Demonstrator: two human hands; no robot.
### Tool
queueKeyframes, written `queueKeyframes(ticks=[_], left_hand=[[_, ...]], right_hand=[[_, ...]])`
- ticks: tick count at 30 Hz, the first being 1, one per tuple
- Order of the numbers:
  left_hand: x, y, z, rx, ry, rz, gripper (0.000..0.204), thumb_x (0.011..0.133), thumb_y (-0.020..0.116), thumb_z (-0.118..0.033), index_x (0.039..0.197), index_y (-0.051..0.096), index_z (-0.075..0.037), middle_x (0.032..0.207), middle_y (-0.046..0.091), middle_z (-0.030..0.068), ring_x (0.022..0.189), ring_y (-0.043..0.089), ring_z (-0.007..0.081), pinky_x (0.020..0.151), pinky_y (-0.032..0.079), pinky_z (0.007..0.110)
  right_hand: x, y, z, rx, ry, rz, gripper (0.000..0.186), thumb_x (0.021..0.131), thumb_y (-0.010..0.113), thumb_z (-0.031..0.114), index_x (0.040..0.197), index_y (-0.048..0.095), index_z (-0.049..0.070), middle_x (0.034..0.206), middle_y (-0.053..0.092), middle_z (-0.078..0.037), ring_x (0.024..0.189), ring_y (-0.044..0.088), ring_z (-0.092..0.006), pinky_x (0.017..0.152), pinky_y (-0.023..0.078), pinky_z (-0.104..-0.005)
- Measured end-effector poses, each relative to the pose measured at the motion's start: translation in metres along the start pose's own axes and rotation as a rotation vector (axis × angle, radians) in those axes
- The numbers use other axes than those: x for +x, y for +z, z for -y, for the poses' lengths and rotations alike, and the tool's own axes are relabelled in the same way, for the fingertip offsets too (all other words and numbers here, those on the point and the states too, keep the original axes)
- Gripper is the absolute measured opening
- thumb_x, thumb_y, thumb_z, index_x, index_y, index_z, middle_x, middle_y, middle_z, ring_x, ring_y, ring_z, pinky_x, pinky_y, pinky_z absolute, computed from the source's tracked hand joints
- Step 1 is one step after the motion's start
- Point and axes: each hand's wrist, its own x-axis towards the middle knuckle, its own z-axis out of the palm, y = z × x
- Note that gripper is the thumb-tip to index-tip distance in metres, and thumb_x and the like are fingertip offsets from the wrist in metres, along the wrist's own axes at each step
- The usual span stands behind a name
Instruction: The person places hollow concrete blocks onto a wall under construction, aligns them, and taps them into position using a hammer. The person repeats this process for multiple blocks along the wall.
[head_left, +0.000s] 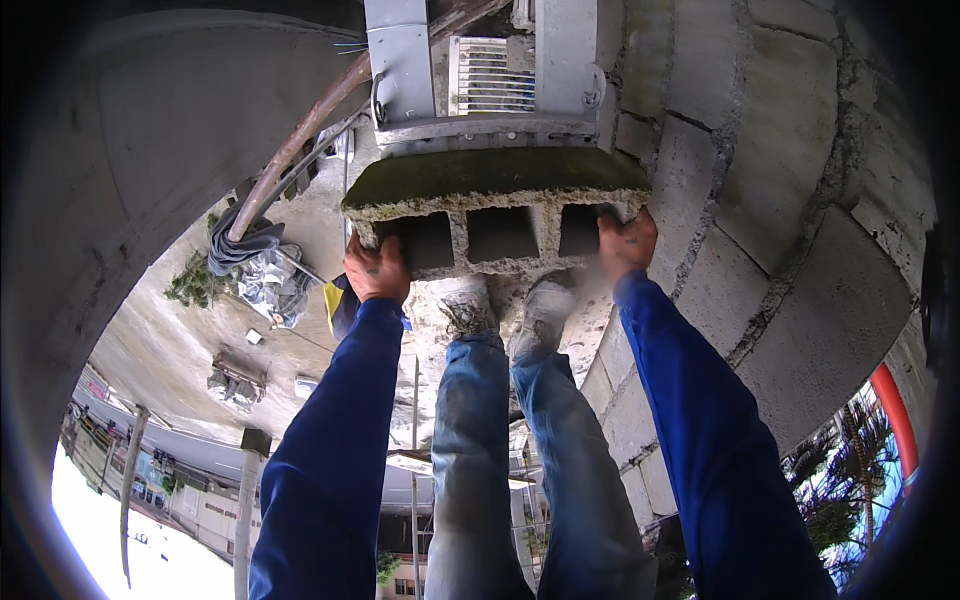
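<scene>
Between my two hands is a hollow concrete block [500, 180] with a mossy green face and three dark cavities turned toward me. My left hand [376, 268] grips its left end, and my right hand [627, 243] grips the right end. Some fingers of both hands are hidden in or behind the end cavities. Just past the block lies a grey metal frame [487, 128] with two upright plates; whether the block touches it I cannot tell. My dusty shoes [466, 303] are just below the block.
A wall of large grey blocks [770, 150] with rough mortar joints rises on the right. To the left a rusty pipe [300, 145] slants past dark cloth and crumpled plastic sheeting [275, 285]. A white slatted grate [492, 75] lies beyond the frame. A red tube [893, 415] curves at far right.
</scene>
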Motion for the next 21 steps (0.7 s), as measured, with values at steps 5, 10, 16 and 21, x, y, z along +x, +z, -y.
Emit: queueKeyframes(ticks=[5,10,16,21], left_hand=[[-0.003,0.005,-0.002,0.079,-0.131,-0.008,0.069,0.079,0.06,-0.042,0.126,0.051,0.009,0.12,0.055,0.0329,0.117,0.048,0.0461,0.103,0.036,0.047],[0.006,-0.013,-0.019,0.141,-0.239,0.103,0.07,0.079,0.06,-0.045,0.122,0.053,0.009,0.122,0.051,0.0323,0.118,0.046,0.0449,0.104,0.035,0.046],[0.005,-0.019,-0.038,0.037,-0.202,0.068,0.05,0.079,0.061,-0.037,0.098,0.061,0.009,0.112,0.057,0.0351,0.108,0.052,0.0477,0.097,0.04,0.049],[0.006,-0.012,-0.006,0.204,-0.125,0.102,0.072,0.08,0.058,-0.045,0.125,0.051,0.011,0.124,0.053,0.0334,0.117,0.048,0.0452,0.103,0.036,0.047]], right_hand=[[0.011,0.003,-0.011,-0.041,0.005,0.024,0.038,0.071,0.07,0.026,0.1,0.063,0.002,0.096,0.07,-0.021,0.092,0.066,-0.0398,0.086,0.052,-0.0437],[0.004,-0.004,0.02,-0.095,0.043,0.045,0.04,0.071,0.068,0.029,0.099,0.062,0.0,0.098,0.069,-0.024,0.094,0.066,-0.0405,0.087,0.051,-0.0444],[0.002,-0.008,0.007,-0.142,0.041,0.053,0.04,0.072,0.067,0.029,0.101,0.063,0.003,0.099,0.069,-0.023,0.096,0.065,-0.0404,0.089,0.051,-0.0449],[0.001,-0.001,0.006,-0.038,-0.027,0.058,0.039,0.073,0.067,0.026,0.105,0.062,0.003,0.1,0.069,-0.022,0.095,0.066,-0.0397,0.087,0.051,-0.044]])
